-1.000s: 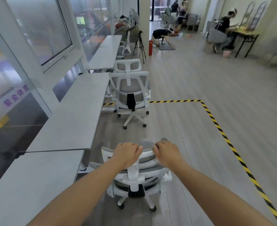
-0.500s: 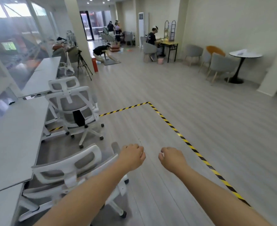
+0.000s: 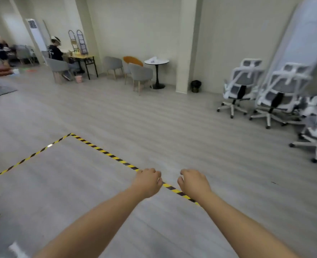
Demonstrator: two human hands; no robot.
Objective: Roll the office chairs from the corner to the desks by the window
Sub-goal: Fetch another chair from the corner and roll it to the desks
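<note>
Stretching across most of the view, the grey plank floor (image 3: 172, 118) carries a yellow-and-black tape line (image 3: 105, 152) that runs under your wrists. Beyond that tape line, far to its right by the wall, the white office chairs (image 3: 277, 94) stand clustered, well apart from you. Your left hand (image 3: 147, 182) and right hand (image 3: 194, 183) hang over the tape line, fingers curled loosely, holding nothing.

A: Floor? 
B: Grey wood-look planks (image 3: 154, 116), yellow-black hazard tape (image 3: 101, 150) marking a corner.

A: Far wall? 
B: Cream wall (image 3: 144, 30), square pillar (image 3: 186, 43); round white table (image 3: 156, 61) beside grey chairs (image 3: 140, 73) and an orange one (image 3: 133, 61).
</note>
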